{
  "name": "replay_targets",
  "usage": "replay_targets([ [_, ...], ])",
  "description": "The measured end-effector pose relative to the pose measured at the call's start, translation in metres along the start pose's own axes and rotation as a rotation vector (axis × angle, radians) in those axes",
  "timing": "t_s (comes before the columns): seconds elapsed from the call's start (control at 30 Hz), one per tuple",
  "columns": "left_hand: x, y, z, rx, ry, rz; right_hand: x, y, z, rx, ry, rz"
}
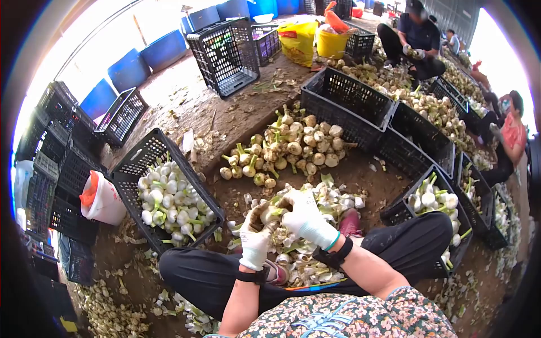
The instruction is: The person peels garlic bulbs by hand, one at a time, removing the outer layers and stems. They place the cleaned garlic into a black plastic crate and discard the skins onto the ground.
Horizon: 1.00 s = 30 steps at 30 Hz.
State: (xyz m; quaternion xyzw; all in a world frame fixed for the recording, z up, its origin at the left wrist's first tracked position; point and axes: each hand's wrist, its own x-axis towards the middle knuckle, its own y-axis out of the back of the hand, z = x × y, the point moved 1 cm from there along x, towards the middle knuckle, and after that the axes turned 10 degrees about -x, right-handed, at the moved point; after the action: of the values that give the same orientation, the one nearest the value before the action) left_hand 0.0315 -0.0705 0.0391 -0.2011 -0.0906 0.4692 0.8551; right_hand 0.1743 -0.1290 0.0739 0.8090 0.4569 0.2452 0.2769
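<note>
In white gloves, my left hand (256, 235) and my right hand (307, 218) meet in front of me. Between them is a garlic bulb (274, 213), mostly covered by the fingers. My left hand is curled around it, while the fingers of my right hand close on its side. Below lies a heap of peelings (309, 258) between my legs. Just beyond the hands, a pile of unpeeled garlic bulbs (294, 147) rests on the dirt floor. Cleaned white bulbs (172, 198) fill part of the black crate (198, 181) on the left.
Another crate (385, 216) with cleaned garlic (431, 198) stands by my right knee. Black crates (347, 127) line the right side of the pile. A white bucket (103, 204) stands at left. Co-workers (417, 39) sit among garlic heaps at the upper right.
</note>
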Motion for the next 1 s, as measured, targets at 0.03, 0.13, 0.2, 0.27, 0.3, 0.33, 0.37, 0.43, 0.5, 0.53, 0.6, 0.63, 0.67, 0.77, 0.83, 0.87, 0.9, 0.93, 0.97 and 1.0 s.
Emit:
replay_targets([
  [0.03, 0.0, 0.003, -0.001, -0.002, -0.002, 0.003, 0.002, -0.003, 0.004, -0.001, 0.003, -0.003],
  [0.13, -0.001, 0.007, -0.001, -0.223, 0.075, 0.012, 0.005, -0.009, 0.02, 0.287, -0.237, -0.092],
  [0.2, -0.001, 0.005, 0.003, -0.352, 0.074, -0.048, 0.008, -0.005, 0.03, 0.4, -0.31, -0.047],
  [0.27, -0.003, 0.001, 0.011, -0.443, 0.053, -0.105, 0.006, 0.009, 0.033, 0.275, -0.394, -0.06],
  [0.3, -0.002, 0.001, 0.012, -0.443, 0.05, -0.105, 0.004, 0.004, 0.042, 0.275, -0.391, -0.061],
  [0.33, -0.002, 0.002, 0.013, -0.413, 0.043, -0.095, 0.0, -0.004, 0.052, 0.048, -0.232, 0.058],
  [0.37, -0.001, 0.003, 0.013, -0.383, 0.036, -0.085, -0.003, -0.01, 0.062, -0.177, -0.069, 0.175],
  [0.43, 0.001, 0.006, 0.008, -0.274, -0.009, -0.092, -0.001, 0.007, 0.043, -0.022, -0.039, 0.148],
  [0.5, 0.0, 0.007, 0.001, -0.163, -0.042, -0.1, 0.0, 0.029, 0.001, -0.026, 0.179, -0.011],
  [0.53, 0.0, 0.006, 0.0, -0.054, -0.103, -0.121, 0.0, 0.03, -0.008, -0.029, 0.219, -0.032],
  [0.6, 0.002, 0.004, -0.003, 0.189, -0.207, -0.145, 0.001, 0.028, -0.014, -0.137, 0.24, -0.048],
  [0.63, 0.002, 0.005, -0.004, 0.259, -0.237, -0.133, 0.002, 0.028, -0.017, -0.243, 0.266, -0.071],
  [0.67, 0.002, 0.006, -0.004, 0.335, -0.277, -0.174, 0.004, 0.029, -0.019, -0.332, 0.286, -0.114],
  [0.77, 0.001, 0.009, -0.006, 0.308, -0.27, -0.188, 0.007, 0.025, -0.023, -0.38, 0.308, -0.093],
  [0.83, 0.001, 0.004, -0.005, 0.204, -0.23, -0.166, 0.008, 0.019, -0.017, -0.297, 0.272, -0.05],
  [0.87, 0.001, 0.001, -0.005, 0.05, -0.186, -0.082, 0.01, 0.014, -0.012, -0.215, 0.238, -0.009],
  [0.9, 0.002, -0.001, -0.004, -0.104, -0.144, 0.002, 0.012, 0.007, -0.009, -0.213, 0.245, -0.011],
  [0.93, 0.004, 0.002, -0.006, -0.082, -0.175, 0.016, 0.011, 0.001, -0.005, -0.134, 0.242, 0.011],
  [0.97, 0.005, 0.007, -0.011, -0.081, -0.175, 0.022, 0.009, -0.004, 0.0, -0.055, 0.237, 0.032],
  [1.0, 0.007, 0.008, -0.012, -0.117, -0.152, 0.087, 0.008, -0.002, -0.002, -0.092, 0.237, -0.001],
])
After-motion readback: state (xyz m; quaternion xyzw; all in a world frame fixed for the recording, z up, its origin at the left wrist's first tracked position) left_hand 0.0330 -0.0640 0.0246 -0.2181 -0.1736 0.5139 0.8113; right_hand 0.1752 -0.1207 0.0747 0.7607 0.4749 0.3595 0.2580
